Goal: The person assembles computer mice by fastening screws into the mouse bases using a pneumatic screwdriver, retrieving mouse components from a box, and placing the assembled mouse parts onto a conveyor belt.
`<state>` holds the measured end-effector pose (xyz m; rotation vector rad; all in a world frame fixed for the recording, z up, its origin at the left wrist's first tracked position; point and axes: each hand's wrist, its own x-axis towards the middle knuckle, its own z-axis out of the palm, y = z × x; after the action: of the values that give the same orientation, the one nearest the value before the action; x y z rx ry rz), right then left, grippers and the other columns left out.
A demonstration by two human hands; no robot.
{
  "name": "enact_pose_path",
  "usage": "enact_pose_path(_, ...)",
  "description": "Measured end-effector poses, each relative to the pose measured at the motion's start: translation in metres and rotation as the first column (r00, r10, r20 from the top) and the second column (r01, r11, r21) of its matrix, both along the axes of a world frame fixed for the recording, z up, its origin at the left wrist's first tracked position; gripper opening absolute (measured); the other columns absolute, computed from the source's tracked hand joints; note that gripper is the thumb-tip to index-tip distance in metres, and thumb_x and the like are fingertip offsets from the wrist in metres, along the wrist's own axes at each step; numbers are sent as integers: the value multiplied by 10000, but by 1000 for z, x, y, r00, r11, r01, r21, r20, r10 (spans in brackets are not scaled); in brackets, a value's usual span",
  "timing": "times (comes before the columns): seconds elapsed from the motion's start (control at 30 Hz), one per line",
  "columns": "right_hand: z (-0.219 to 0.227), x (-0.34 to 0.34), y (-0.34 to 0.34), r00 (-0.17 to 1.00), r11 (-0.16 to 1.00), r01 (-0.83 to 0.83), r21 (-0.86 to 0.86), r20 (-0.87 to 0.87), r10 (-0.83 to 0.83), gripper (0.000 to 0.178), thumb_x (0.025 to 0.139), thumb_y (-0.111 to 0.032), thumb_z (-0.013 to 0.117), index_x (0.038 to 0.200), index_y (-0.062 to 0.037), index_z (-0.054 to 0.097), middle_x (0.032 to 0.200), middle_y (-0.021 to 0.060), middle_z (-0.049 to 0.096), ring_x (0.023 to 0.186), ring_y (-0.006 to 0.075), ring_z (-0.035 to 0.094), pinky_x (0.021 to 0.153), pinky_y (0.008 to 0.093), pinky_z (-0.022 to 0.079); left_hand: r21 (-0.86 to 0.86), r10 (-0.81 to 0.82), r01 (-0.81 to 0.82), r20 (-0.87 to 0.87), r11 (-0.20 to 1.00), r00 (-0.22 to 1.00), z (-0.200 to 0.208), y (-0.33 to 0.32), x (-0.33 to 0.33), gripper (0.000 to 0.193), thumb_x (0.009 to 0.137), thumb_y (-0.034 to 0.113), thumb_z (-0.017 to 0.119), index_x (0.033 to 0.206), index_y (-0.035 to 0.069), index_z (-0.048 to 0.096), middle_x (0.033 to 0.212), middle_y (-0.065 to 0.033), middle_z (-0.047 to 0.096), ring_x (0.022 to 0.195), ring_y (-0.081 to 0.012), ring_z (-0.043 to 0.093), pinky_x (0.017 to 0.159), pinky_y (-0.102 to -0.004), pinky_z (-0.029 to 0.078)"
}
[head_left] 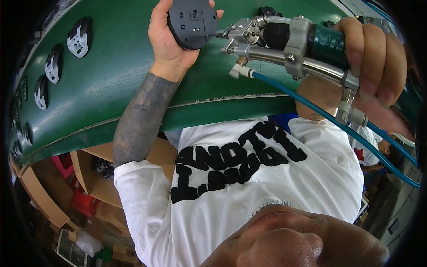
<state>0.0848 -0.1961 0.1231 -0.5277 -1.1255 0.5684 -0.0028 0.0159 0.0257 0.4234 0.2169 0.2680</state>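
My left hand [167, 42] grips a black computer mouse [190, 38], its underside showing with a round switch, small slots and a panel seam. My right hand [378, 62] is wrapped around the dark green handle of an air-powered screwdriver [296, 46] with a metal frame. The tool points left, and its thin tip meets the mouse's right edge in this view; whether it touches cannot be made out. Blue air hoses [311, 111] run from the tool's fittings to the lower right.
Below the hands lies a green work surface [120, 71]. Several black-and-white mouse shells [80, 39] line its left side. Behind the tool sits a dark part [267, 11]. Cardboard boxes [46, 196] and red bins [84, 204] stand at lower left. Another person [378, 144] is at right.
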Motion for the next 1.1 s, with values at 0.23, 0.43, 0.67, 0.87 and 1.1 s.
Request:
enact_pose_path(0.23, 13, 13, -19, 972, 979, 134, 156, 169, -161, 158, 812, -289, 756, 793, -165, 661, 805, -30, 640, 836, 90, 607, 883, 267, 420, 30, -31, 33, -55, 999, 998, -18, 11, 13, 302, 953, 378, 486, 1127, 147, 571, 995, -42, 627, 828, -215, 621, 766, -415, 533)
enact_pose_path(0.43, 15, 4, -25, 979, 985, 107, 139, 157, -129, 154, 816, -277, 754, 793, -160, 657, 799, -32, 633, 828, 88, 602, 872, 265, 418, -22, -113, 112, -45, 994, 993, -10, -8, 6, 326, 949, 376, 492, 1180, 156, 560, 1061, -50, 616, 887, -232, 614, 797, -429, 527)
enact_pose_path(0.67, 21, -7, -18, 989, 995, 58, 84, 130, -69, 149, 819, -264, 751, 794, -155, 652, 792, -34, 624, 818, 85, 595, 859, 263, 414, -2, -99, 99, -79, 995, 992, -5, -9, 2, 343, 951, 381, 492, 1199, 154, 558, 1058, -52, 617, 898, -231, 616, 809, -433, 528)
enact_pose_path(0.87, 21, -4, -10, 993, 999, 2, 36, 117, -6, 146, 823, -253, 749, 794, -151, 648, 787, -35, 617, 810, 82, 590, 849, 261, 412, -25, -92, 90, -104, 996, 990, 1, -10, 0, 353, 949, 389, 495, 1170, 125, 571, 1027, -58, 622, 882, -225, 617, 805, -419, 530)
enact_pose_path(1.1, 16, 27, -36, 994, 999, -34, 22, 109, 32, 143, 826, -239, 746, 794, -145, 643, 780, -37, 608, 801, 80, 583, 836, 259, 409, -172, -107, 75, -189, 982, 976, -6, -18, -6, 326, 928, 390, 537, 1036, 86, 586, 950, -74, 620, 767, -232, 620, 695, -384, 541)
